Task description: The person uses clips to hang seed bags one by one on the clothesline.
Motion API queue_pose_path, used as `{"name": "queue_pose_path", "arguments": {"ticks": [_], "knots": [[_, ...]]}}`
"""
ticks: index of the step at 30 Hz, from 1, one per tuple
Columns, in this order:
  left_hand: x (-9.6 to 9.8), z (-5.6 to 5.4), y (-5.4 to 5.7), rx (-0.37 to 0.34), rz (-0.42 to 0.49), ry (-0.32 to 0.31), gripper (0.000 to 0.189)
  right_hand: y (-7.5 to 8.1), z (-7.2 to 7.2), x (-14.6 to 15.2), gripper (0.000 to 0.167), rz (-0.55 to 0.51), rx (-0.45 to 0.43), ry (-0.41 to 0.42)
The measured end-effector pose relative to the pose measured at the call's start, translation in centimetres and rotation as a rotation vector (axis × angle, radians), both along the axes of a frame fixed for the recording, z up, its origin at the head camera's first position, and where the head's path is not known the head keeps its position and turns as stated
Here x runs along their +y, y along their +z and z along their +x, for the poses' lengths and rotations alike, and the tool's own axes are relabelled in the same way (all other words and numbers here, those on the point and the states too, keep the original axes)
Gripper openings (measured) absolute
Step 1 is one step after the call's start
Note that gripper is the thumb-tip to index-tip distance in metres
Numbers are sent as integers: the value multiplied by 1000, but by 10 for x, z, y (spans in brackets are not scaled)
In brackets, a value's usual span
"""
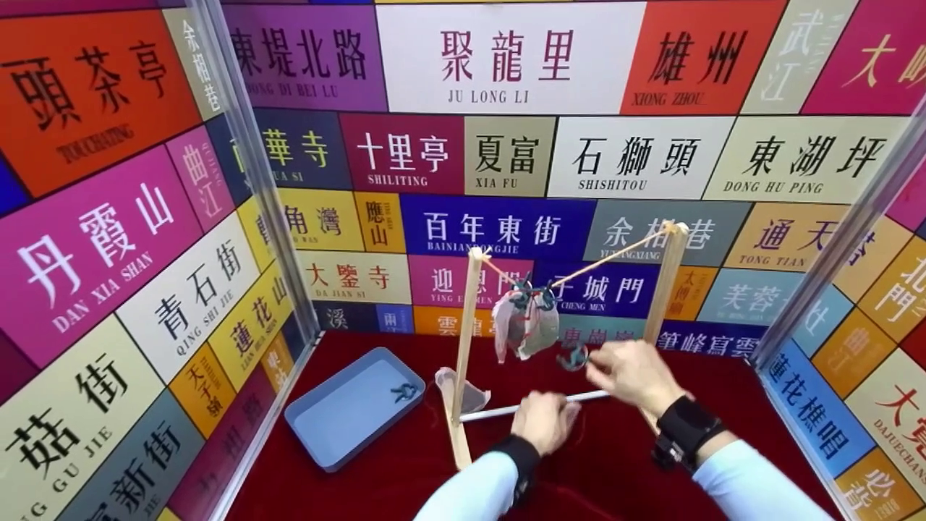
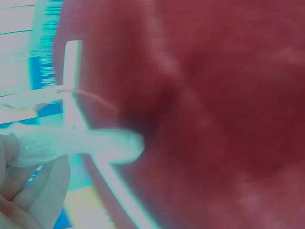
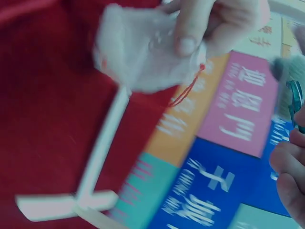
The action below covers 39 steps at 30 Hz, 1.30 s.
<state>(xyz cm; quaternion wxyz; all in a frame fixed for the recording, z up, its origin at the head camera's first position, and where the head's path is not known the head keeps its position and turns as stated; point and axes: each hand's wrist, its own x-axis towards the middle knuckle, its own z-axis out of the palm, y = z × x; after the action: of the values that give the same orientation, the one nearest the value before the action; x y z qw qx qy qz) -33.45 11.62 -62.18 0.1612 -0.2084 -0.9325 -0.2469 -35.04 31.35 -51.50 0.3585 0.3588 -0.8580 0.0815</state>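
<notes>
My left hand (image 1: 546, 423) is low, in front of the white crossbar of a wooden stand. Its thumb and fingers pinch a small white cloth pouch (image 3: 147, 47) with a red cord, also visible as a pale blurred pouch (image 2: 81, 143) in the left wrist view. From above, the left hand hides most of this pouch. To its right and higher, my right hand (image 1: 629, 369) holds a dark teal clip (image 1: 574, 358) by the fingertips. Behind both hands, white pouches (image 1: 532, 325) hang from the stand's string by teal clips (image 1: 535, 289).
The wooden stand has a left post (image 1: 466, 333) and a right post (image 1: 664, 289), with the sagging string (image 1: 615, 255) between them. Another pale pouch (image 1: 472, 394) lies by the left post. A blue-grey tray (image 1: 304, 423) at left holds a teal clip (image 1: 404, 391). Red cloth (image 1: 376, 463) covers the table.
</notes>
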Motion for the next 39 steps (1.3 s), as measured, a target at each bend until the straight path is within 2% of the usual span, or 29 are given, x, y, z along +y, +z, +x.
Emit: {"name": "queue_pose_path", "arguments": {"ticks": [4, 7, 10, 13, 16, 19, 22, 26, 29, 34, 39], "knots": [[5, -5, 41, -28, 47, 14, 25, 41, -7, 6, 11, 84, 146, -16], [9, -6, 67, -56, 97, 3, 24, 71, -11, 8, 7, 128, 251, -39], [12, -10, 87, -61, 120, 19, 27, 95, -17, 6, 9, 176, 341, -68], [13, -15, 101, -39, 127, 57, 31, 110, -23, 1, 15, 232, 380, -103], [11, -20, 113, 1, 139, 86, 31, 122, -28, -3, 22, 291, 330, -168], [10, -25, 121, 24, 158, 109, 29, 136, -31, -5, 26, 369, 210, -254], [7, -31, 126, 18, 207, 136, 26, 152, -33, -7, 27, 451, 81, -296], [1, -38, 132, -14, 303, 167, 20, 164, -34, -10, 23, 521, -26, -271], [-2, -42, 138, -17, 368, 192, 17, 167, -33, -12, 23, 541, -70, -251], [-1, -47, 148, 26, 443, 225, 16, 170, -31, -13, 27, 544, -114, -228], [2, -51, 155, 69, 500, 222, 14, 174, -33, -19, 25, 542, -129, -191]]}}
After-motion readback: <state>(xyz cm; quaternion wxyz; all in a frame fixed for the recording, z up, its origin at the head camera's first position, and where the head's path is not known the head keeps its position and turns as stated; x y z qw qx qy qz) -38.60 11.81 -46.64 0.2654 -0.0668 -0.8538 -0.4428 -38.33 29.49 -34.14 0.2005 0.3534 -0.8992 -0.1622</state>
